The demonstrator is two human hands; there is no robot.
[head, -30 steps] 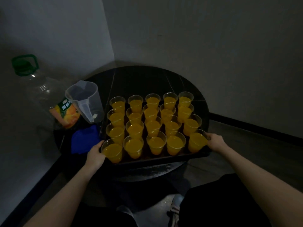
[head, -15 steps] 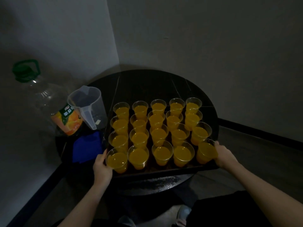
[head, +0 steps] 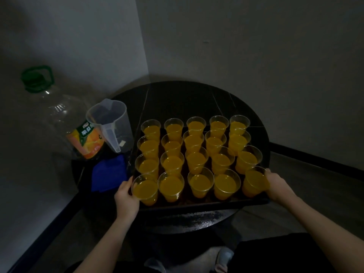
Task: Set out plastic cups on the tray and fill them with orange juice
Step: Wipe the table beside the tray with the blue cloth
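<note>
Cups (head: 172,164) of orange juice are standing in four rows of five on a dark tray (head: 199,206), all of them filled nearly to the rim. This tray is sitting on a round black table (head: 177,99) in the corner of a dim room, its near edge reaching past the table's front. At the near left corner the left hand (head: 126,200) is gripping the tray, thumb lying along the edge beside the nearest cup. Opposite, the right hand (head: 278,187) is holding the near right corner, fingers curling around the rim. To the left of the tray a clear empty jug (head: 110,125) is standing, with a large clear bottle (head: 65,123) with a green cap just beyond it. Nearer, a blue cloth (head: 109,174) is lying on the table.
</note>
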